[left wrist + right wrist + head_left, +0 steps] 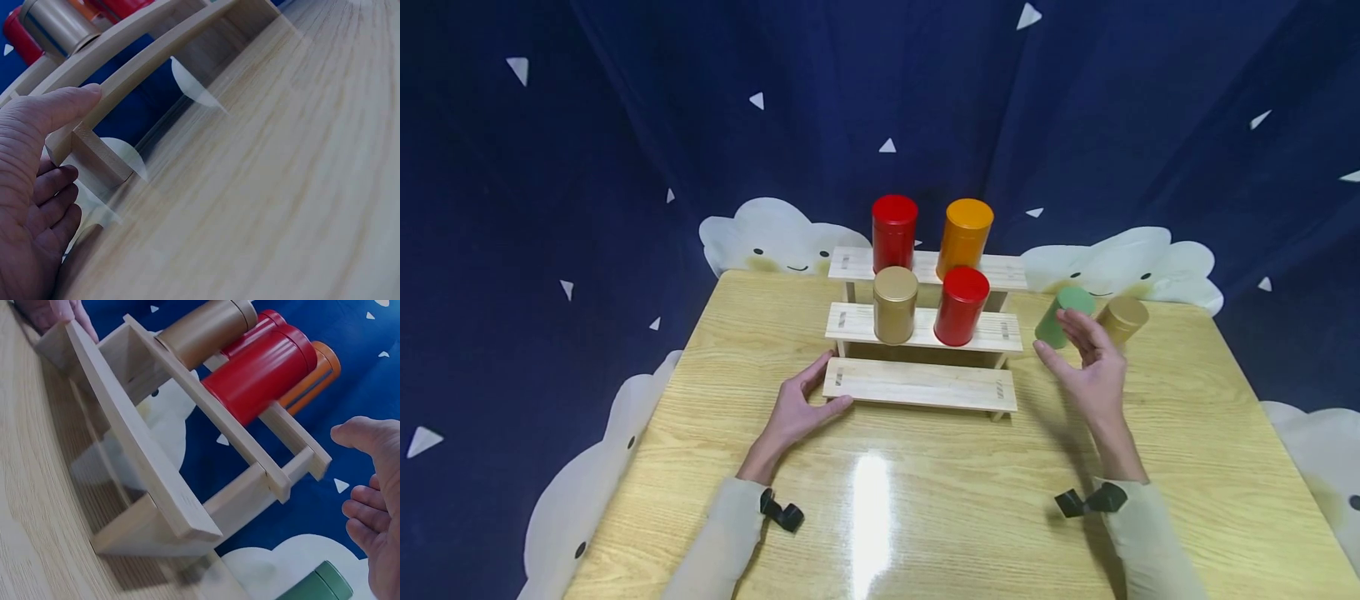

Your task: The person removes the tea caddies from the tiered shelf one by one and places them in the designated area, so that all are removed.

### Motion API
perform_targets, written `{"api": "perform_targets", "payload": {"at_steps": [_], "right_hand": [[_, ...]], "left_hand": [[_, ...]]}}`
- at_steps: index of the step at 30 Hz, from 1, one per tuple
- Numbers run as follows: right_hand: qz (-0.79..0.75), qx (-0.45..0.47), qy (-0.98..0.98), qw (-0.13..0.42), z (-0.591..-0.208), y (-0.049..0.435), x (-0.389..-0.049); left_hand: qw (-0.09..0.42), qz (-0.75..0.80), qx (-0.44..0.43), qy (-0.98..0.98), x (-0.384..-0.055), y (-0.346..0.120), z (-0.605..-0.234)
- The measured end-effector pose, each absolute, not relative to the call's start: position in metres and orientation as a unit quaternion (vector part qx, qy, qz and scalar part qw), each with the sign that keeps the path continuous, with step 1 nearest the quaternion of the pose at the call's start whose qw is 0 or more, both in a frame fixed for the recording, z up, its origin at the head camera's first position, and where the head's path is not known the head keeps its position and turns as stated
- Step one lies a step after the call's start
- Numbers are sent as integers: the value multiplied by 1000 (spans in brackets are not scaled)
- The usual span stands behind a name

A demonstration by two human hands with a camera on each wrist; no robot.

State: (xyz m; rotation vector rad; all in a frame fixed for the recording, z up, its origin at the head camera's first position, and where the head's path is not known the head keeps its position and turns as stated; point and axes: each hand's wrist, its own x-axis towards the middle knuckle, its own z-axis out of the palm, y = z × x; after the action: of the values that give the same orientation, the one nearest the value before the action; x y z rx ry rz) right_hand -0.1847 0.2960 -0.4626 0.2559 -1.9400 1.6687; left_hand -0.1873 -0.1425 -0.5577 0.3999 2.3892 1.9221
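Green canister (1049,331) is standing upright on the tabletop (760,325), off the right end of a stepped wooden rack (917,383), its long axis running vertically. At the rack's left end, the left hand (797,408) is gripping the lowest board, its thumb lying along the front edge and its fingers bending round the end. On the rack's left half, a red canister (893,239) is standing on the top board and a gold canister (894,310) on the middle one; on its right half, a second red canister (958,312) is occupying the middle board and an orange canister (962,242) the top.

Past the rack's right end, the green canister is sitting just beyond the fingertips of the right hand (1096,371), which is by far the nearer hand. That hand is holding nothing: thumb and fingers are curving well apart, and the right wrist view is showing a gap between them and the green lid. Farther right of the rack, a brown-gold canister (1125,317) is standing just beside the green one, probably leaving little finger room on that side.
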Motion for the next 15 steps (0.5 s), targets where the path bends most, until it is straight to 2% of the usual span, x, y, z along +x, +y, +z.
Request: {"api": "perform_targets", "payload": {"at_steps": [15], "right_hand": [[622, 119, -730, 256, -459, 270, -195]], "left_hand": [[27, 620, 130, 773, -187, -143, -558]]}}
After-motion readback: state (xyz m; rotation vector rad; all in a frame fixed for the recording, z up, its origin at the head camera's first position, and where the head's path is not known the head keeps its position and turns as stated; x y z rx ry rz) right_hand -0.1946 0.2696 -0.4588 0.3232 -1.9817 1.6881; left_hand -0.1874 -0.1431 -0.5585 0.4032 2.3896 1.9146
